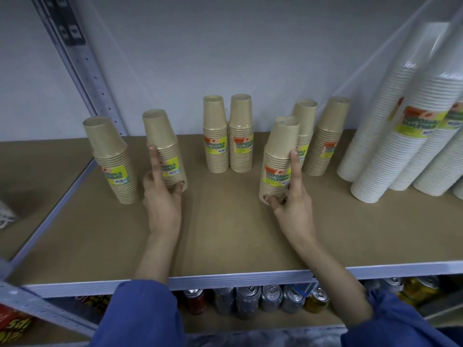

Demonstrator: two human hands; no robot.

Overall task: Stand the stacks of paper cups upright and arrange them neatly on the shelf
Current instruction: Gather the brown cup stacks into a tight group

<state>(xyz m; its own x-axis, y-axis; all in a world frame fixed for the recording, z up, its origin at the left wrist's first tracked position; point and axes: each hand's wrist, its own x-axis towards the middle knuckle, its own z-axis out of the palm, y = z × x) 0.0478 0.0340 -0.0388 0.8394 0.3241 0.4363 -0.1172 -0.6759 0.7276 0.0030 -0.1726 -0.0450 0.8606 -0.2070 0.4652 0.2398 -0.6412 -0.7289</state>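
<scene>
The brown shelf board (225, 234) carries tan cup stacks (215, 116) with yellow-green, orange-cornered labels (217, 147). Ribbed white cup stacks (370, 171) are at its right end, blue sleeves (140, 316) before it, and silver, red and yellow cans (271, 298) beneath.

A shop's stock aisle: grey perforated-steel shelving (96, 81) carries barcode-labelled, plastic-wrapped stacks of tan paper cups (217, 136), with rows of metal drink cans (270, 296) on the tier below.

White cup stacks (390, 156) run off the right edge; the shelf (225, 246) half hides the cans (271, 298).
</scene>
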